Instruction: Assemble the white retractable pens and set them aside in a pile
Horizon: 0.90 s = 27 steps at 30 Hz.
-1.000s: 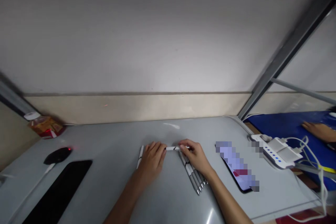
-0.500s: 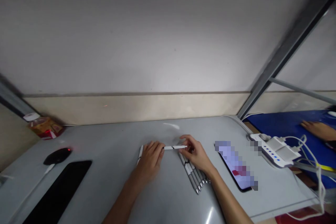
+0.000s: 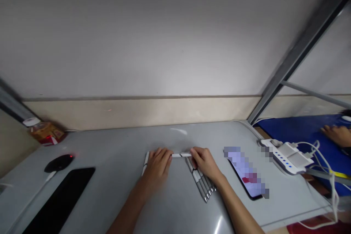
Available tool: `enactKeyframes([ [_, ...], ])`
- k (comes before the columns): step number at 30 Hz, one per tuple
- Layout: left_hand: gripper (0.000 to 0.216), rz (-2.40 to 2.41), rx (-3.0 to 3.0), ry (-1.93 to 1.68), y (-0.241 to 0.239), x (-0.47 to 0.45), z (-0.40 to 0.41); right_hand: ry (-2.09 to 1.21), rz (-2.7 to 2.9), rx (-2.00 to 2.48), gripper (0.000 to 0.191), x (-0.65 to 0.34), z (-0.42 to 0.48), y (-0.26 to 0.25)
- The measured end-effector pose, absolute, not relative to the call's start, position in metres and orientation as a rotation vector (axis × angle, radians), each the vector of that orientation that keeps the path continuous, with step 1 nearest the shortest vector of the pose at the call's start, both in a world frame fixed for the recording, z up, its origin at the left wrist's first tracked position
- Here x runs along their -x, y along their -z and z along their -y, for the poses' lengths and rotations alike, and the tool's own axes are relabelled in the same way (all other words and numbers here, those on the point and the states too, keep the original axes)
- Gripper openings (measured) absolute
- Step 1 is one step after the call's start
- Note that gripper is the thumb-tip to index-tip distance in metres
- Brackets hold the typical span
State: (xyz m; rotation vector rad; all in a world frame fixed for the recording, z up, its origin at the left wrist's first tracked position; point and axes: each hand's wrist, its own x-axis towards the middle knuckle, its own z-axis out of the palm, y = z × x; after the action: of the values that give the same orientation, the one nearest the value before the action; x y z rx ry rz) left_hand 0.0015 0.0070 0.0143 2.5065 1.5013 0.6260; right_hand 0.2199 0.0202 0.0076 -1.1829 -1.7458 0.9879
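Note:
My left hand [image 3: 157, 163] and my right hand [image 3: 205, 162] both grip one white pen [image 3: 181, 155], held level between them just above the grey table [image 3: 115, 153]. The left fingers close on its left end, the right fingers on its right end. Several more white and silver pens [image 3: 201, 182] lie side by side under my right wrist. Another white pen [image 3: 145, 163] lies just left of my left hand.
A phone [image 3: 248, 177] with a lit screen lies right of my right hand. A white power strip [image 3: 287, 155] with cables sits further right. A black mouse [image 3: 57, 162], a black pad [image 3: 59, 199] and a snack packet [image 3: 45, 133] are at left. Another person's hand [image 3: 336, 134] rests on a blue mat.
Both hands have kept hold of the white pen; my right hand has closed more over its right end and lowered slightly. The other person's hand has shifted to the right.

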Motion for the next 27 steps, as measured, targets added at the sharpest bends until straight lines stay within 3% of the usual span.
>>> enactKeyframes([
  [1, 0.028, -1.507, -2.504, -0.632, -0.0138, -0.0013, -0.0072, -0.977, 1.706, 1.168, 0.029, -0.2201, -0.0202, -0.0083],
  [4, 0.029, -1.509, -2.496, -0.650, -0.0128, -0.0005, -0.0074, -1.000, 1.677, 1.138, 0.034, -0.2206, -0.0205, -0.0086],
  [6, 0.028, -1.500, -2.501, -0.650, -0.0126, -0.0001, -0.0073, -1.015, 1.744, 1.163, 0.027, -0.2204, -0.0208, -0.0075],
  [8, 0.027, -1.493, -2.508, -0.651, -0.0122, 0.0001, -0.0073, -1.010, 1.781, 1.184, 0.038, -0.2197, -0.0207, -0.0066],
  [11, 0.027, -1.504, -2.501, -0.686, -0.0111, 0.0005, -0.0080, -0.995, 1.732, 1.144, 0.025, -0.2186, -0.0198, -0.0072],
  [13, 0.027, -1.502, -2.497, -0.708, -0.0105, 0.0009, -0.0083, -1.001, 1.727, 1.107, 0.031, -0.2182, -0.0191, -0.0082],
  [15, 0.027, -1.490, -2.499, -0.717, -0.0104, 0.0012, -0.0083, -1.012, 1.775, 1.113, 0.021, -0.2180, -0.0188, -0.0087],
  [18, 0.027, -1.484, -2.501, -0.719, -0.0113, 0.0012, -0.0078, -1.019, 1.819, 1.152, 0.033, -0.2177, -0.0190, -0.0085],
  [20, 0.027, -1.481, -2.495, -0.723, -0.0121, 0.0011, -0.0076, -1.015, 1.778, 1.142, 0.026, -0.2175, -0.0192, -0.0084],
  [23, 0.026, -1.475, -2.489, -0.726, -0.0129, 0.0012, -0.0075, -0.991, 1.725, 1.090, 0.033, -0.2176, -0.0189, -0.0091],
  [27, 0.025, -1.483, -2.491, -0.720, -0.0127, 0.0015, -0.0075, -0.944, 1.778, 1.092, 0.018, -0.2187, -0.0178, -0.0111],
])
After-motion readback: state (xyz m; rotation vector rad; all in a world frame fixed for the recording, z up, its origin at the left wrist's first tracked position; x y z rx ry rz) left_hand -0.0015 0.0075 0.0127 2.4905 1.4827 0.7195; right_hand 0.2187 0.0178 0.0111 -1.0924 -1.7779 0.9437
